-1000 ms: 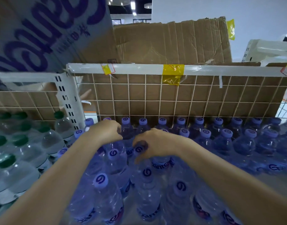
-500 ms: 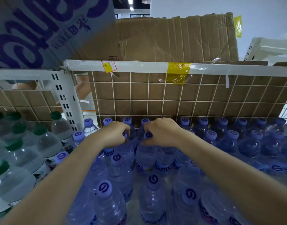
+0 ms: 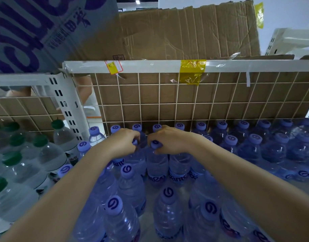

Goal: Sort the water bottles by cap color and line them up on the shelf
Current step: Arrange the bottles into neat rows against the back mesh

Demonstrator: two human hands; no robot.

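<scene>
Both my hands at second row from back. Left hand (image 3: 123,143) fingers curled round neck of purple-cap bottle (image 3: 134,160); right hand (image 3: 169,141) pinching cap of next bottle (image 3: 157,165). Both bottles upright on shelf, just short of back row by wire grid (image 3: 167,102).

Risks, my guess: bottles packed tight, so nudge could topple neighbours, domino forward. Grip only at cap, bottle may swing. Green-cap bottles (image 3: 50,152) sit close at left, so purple could drift across divide.

White wire-grid back panel (image 3: 167,95) backed by creased cardboard (image 3: 188,30) (yellow tape (image 3: 192,70) on rail); pale wall (image 3: 288,13) behind.
</scene>
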